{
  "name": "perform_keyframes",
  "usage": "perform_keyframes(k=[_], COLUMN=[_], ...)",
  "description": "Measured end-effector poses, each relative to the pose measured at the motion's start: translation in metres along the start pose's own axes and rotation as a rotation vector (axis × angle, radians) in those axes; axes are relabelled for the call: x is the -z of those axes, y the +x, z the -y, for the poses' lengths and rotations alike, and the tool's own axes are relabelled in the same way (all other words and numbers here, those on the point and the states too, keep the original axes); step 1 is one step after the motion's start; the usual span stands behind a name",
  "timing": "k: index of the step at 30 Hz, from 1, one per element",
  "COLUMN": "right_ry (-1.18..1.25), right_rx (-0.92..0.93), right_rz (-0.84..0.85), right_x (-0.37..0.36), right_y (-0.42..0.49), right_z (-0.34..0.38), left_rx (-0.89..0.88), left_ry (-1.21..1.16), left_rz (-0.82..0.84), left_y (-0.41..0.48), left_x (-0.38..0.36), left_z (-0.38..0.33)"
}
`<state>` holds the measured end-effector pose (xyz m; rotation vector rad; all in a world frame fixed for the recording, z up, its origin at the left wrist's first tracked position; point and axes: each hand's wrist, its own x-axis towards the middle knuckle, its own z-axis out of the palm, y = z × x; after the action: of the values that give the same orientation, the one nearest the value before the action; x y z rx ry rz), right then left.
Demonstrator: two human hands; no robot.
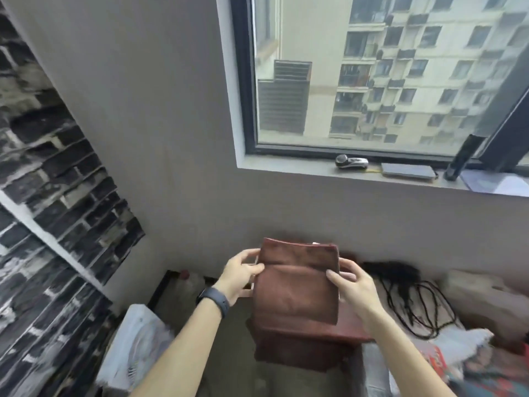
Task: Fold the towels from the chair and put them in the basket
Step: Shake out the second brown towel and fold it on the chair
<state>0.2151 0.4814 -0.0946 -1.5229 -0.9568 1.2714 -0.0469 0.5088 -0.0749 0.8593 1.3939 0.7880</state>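
Observation:
A brown towel (296, 285), folded into a rectangle, is held up in front of me between both hands. My left hand (239, 277) grips its left edge, thumb on the front face and fingers behind. My right hand (350, 285) grips the right edge the same way. Under it lies a reddish-brown surface (352, 328) with more brown cloth (289, 353) hanging below the held towel. No basket or chair is plainly visible.
A grey wall and a window sill (372, 179) with small items stand ahead. Black cables (415, 299) lie at the right, coloured cloth (472, 359) at the lower right, a pale fan-like object (140, 339) at the lower left, a brick-pattern wall (43, 196) on the left.

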Motion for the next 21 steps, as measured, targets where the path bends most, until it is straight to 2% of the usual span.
perform_keyframes(k=[5,10,15,21], right_ry=[-0.051,-0.098,-0.084,-0.049], right_rx=[-0.279,-0.446,-0.505,-0.55], right_rz=[0.011,-0.023,-0.049,-0.052], right_x=[-0.02,-0.039,-0.052,-0.056], right_y=[0.062,0.12,0.179,0.237], right_z=[-0.084,-0.122,-0.129,-0.128], left_rx=[0.259,0.427,0.487,0.424], left_ry=[0.01,-0.001,0.04,0.177], left_rz=[0.002,-0.007,-0.027,-0.047], left_y=[0.081,0.151,0.22,0.283], left_x=[0.004,0.006,0.012,0.006], left_z=[0.065,0.087,0.086,0.084])
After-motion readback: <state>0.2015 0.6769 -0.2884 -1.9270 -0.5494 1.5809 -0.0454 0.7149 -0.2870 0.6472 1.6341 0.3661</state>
